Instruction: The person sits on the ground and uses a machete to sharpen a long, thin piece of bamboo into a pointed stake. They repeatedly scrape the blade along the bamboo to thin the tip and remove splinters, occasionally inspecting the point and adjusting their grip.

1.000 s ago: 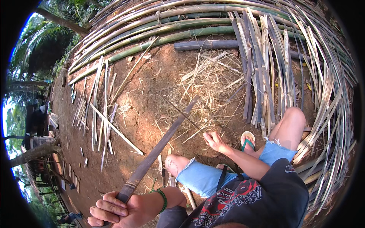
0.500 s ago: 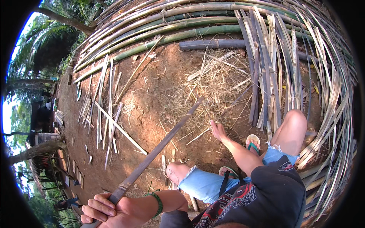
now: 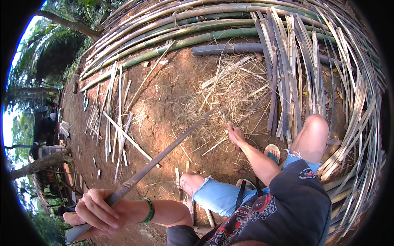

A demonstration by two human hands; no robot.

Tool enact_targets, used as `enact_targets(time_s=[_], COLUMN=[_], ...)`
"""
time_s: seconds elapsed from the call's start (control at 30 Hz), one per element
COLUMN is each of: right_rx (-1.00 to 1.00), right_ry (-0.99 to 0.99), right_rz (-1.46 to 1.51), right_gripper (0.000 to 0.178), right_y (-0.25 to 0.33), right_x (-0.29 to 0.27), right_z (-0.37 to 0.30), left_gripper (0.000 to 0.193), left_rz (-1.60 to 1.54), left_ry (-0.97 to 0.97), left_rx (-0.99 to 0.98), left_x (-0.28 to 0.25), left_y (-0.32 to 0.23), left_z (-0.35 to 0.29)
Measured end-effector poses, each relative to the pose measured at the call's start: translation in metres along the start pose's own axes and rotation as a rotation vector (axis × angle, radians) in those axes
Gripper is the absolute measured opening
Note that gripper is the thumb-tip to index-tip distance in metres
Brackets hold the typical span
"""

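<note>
My left hand (image 3: 96, 210) is wrapped round a long, dark bamboo strip (image 3: 164, 153) near its lower end. The strip slants up and to the right, over the bare soil, and its far tip is close to my right hand (image 3: 236, 135). In my right hand is a thin knife (image 3: 222, 112); the blade points upward beside the strip's tip. The knife's handle is mostly hidden by my fingers. Whether blade and strip touch, I cannot tell. Beneath them lies a heap of pale bamboo shavings (image 3: 242, 88).
Long bamboo poles (image 3: 193, 40) lie across the far side, with a short dark pole (image 3: 227, 49) before them. Split bamboo strips (image 3: 291, 74) are stacked to the right, and more pale strips (image 3: 119, 119) lie scattered to the left. A tree trunk (image 3: 41, 164) stands at far left.
My left hand has moved left and slightly up, its grip turned over the strip, whose lower end now shows beyond the fingers. My right hand has risen slightly with the knife.
</note>
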State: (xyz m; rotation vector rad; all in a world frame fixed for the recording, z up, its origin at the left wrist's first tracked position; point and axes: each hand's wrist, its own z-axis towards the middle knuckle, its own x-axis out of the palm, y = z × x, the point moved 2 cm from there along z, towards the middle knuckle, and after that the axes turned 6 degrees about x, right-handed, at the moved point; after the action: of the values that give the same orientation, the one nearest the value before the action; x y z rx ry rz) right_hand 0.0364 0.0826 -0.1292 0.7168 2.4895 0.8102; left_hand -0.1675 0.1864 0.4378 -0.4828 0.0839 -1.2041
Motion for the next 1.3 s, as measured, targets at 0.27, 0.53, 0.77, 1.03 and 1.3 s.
enact_targets(time_s=[0.27, 0.53, 0.77, 1.03, 1.3], right_rx=[-0.564, -0.541, -0.603, -0.369, -0.112], right_ry=[0.329, 0.049, 0.100, -0.002, -0.071], right_rz=[0.369, -0.025, -0.031, -0.049, -0.105], right_gripper=[0.053, 0.056, 0.068, 0.069, 0.066], right_y=[0.057, 0.037, 0.061, 0.059, -0.019], right_x=[0.025, 0.013, 0.005, 0.004, -0.003], right_z=[-0.131, -0.069, -0.156, -0.100, -0.020], left_gripper=[0.048, 0.050, 0.051, 0.051, 0.052], left_rz=[0.694, 1.107, 1.084, 1.134, 1.089], left_ry=[-0.622, -0.886, -0.905, -1.003, -1.065], left_rx=[0.260, 0.395, 0.334, 0.371, 0.339], left_x=[0.009, 0.007, 0.007, 0.003, 0.016], left_y=[0.005, 0.018, 0.015, 0.017, 0.027], left_z=[-0.018, -0.015, -0.011, -0.014, 0.003])
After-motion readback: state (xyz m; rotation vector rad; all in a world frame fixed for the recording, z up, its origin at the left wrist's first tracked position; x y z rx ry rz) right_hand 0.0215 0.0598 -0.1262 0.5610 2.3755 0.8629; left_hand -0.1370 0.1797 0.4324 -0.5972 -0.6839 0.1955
